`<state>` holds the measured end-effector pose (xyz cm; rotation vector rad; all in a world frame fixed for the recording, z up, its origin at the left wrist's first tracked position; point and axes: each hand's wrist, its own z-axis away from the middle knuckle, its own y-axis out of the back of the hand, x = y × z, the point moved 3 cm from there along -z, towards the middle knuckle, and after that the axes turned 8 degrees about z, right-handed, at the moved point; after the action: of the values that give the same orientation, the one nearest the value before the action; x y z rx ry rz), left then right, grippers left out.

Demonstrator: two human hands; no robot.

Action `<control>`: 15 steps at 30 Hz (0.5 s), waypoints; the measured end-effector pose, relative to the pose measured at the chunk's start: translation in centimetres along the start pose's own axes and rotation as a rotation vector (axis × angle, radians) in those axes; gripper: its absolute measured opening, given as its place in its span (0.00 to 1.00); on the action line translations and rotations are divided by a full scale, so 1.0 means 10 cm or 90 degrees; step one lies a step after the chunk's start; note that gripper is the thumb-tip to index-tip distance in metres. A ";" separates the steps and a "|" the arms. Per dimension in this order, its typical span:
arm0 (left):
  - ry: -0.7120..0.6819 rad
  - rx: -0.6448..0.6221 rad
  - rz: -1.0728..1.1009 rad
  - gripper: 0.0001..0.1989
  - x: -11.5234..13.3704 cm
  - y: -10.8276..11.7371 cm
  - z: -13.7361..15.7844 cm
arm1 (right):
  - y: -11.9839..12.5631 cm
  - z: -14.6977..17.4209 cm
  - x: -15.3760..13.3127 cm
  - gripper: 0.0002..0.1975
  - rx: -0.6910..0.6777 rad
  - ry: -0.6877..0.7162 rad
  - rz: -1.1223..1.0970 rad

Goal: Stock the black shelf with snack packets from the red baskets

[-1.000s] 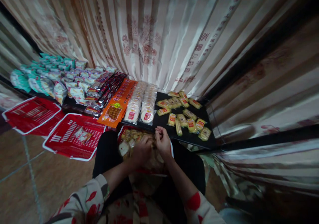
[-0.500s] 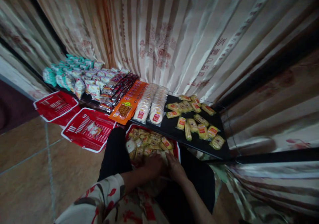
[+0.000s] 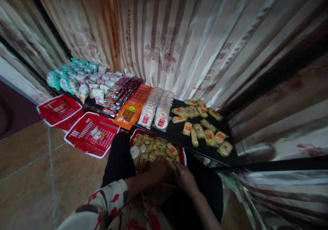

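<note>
My left hand [image 3: 159,171] and my right hand [image 3: 185,176] meet over the near side of a red basket [image 3: 185,156] between my knees. Both are closed around a pale packet [image 3: 171,163], mostly covered by the fingers, so its kind is unclear. Yellow-wrapped snack packs [image 3: 157,144] fill the basket in front of my fingers. Among them, at the left, lies a whitish round packet [image 3: 135,152].
A black shelf [image 3: 176,133] carries scattered yellow packs [image 3: 209,138], two rows of white round crackers [image 3: 162,119], an orange bag [image 3: 129,114] and green-and-white bags [image 3: 74,78]. Two red baskets stand at left; the nearer basket [image 3: 112,143] holds one small packet [image 3: 97,134]. A curtain [image 3: 164,35] hangs behind.
The view has shifted slightly. My hands stay together on the pale packet, with my right hand a little lower and turned. The shelf goods look the same.
</note>
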<state>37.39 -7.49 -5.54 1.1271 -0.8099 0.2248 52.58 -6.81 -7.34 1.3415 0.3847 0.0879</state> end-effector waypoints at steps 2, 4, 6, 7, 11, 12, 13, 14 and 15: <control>0.026 0.007 0.019 0.17 0.03 0.07 -0.01 | 0.08 0.00 0.01 0.21 0.026 -0.004 -0.013; 0.043 0.014 0.025 0.16 0.07 0.12 -0.01 | 0.16 0.00 0.02 0.18 0.050 -0.007 -0.026; 0.052 0.018 0.026 0.15 0.11 0.17 -0.01 | 0.22 0.00 0.02 0.18 0.070 -0.010 -0.035; 0.056 0.021 0.026 0.15 0.12 0.19 -0.01 | 0.24 0.01 0.01 0.18 0.078 -0.010 -0.039; 0.061 0.039 0.033 0.14 0.13 0.25 0.00 | 0.26 0.02 -0.01 0.18 0.092 -0.005 -0.061; 0.059 0.043 0.034 0.13 0.12 0.26 0.00 | 0.25 0.02 -0.02 0.18 0.090 0.000 -0.067; 0.057 0.046 0.035 0.13 0.10 0.26 0.01 | 0.23 0.01 -0.02 0.19 0.087 0.005 -0.071; 0.057 0.048 0.037 0.12 0.09 0.27 0.01 | 0.22 0.00 -0.03 0.19 0.083 0.011 -0.075; 0.058 0.051 0.039 0.12 0.06 0.27 0.01 | 0.21 -0.01 -0.04 0.19 0.079 0.016 -0.078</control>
<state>36.31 -6.50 -3.13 1.1606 -0.7603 0.3595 52.49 -6.39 -5.27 1.4367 0.4987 -0.0219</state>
